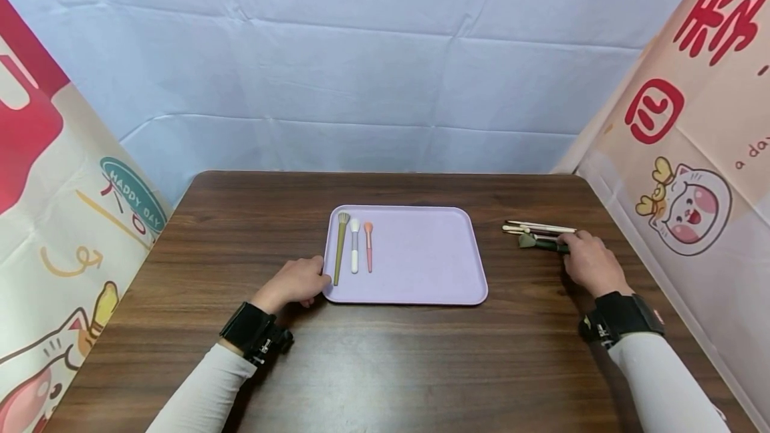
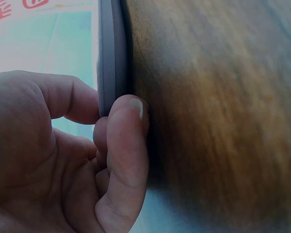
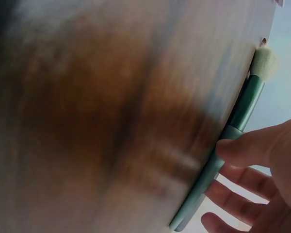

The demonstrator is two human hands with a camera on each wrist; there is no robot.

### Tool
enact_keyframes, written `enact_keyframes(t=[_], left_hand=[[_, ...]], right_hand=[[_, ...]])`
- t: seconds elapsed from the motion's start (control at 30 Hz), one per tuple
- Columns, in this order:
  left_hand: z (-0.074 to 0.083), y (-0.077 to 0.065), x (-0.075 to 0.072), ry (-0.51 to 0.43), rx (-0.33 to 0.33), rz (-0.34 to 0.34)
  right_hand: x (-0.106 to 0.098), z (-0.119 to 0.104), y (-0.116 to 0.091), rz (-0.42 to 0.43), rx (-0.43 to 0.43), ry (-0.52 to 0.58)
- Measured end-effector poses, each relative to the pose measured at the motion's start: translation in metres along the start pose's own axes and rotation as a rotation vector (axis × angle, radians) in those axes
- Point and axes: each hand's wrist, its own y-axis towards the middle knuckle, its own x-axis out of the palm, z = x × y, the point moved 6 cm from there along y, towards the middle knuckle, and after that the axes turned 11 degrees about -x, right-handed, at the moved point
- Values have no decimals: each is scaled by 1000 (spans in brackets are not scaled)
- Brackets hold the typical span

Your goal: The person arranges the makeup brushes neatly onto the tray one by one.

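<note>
A lilac tray lies on the table, with three makeup brushes along its left side: an olive brush, a white brush and a pink brush. My left hand grips the tray's left edge; in the left wrist view the thumb and fingers lie on either side of the rim. Off to the right of the tray, my right hand pinches a green makeup brush by its handle. Its pale bristle tip points away from the hand in the right wrist view.
Several light-handled brushes lie just behind the green one. Brown wood table surrounds the tray. A pale blue cloth hangs behind, and printed cloths stand along both sides.
</note>
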Motion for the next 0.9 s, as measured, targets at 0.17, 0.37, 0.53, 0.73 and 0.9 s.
enact_keyframes(t=[0.17, 0.37, 0.53, 0.73, 0.9], left_hand=[[0, 0, 0, 0, 0, 0], [0, -1, 0, 3, 2, 4], [0, -1, 0, -1, 0, 3], [0, -1, -1, 4, -2, 2], [1, -2, -1, 4, 2, 1]], right_hand=[[1, 1, 1, -32, -23, 9], [0, -1, 3, -73, -25, 12], [-3, -3, 1, -93, -31, 10], [-7, -6, 0, -94, -49, 6], [-9, -9, 0, -94, -37, 9]])
